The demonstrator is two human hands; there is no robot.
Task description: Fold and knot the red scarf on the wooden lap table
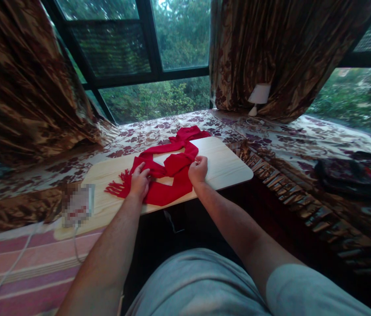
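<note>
A red scarf [168, 169] with a fringed end lies partly folded on a light wooden tabletop [228, 164]; its far end trails off the back edge. My left hand [139, 181] rests flat on the scarf near the fringe, fingers stretched out. My right hand [198, 169] is closed in a pinch on a fold of the scarf at its right side.
A blurred white object [78, 205] with a cable sits at the table's left end. Floral bedding [271, 131] surrounds the table, with a small white lamp [258, 97] behind, brown curtains [23, 87] at both sides and a dark bag [353, 175] at the right.
</note>
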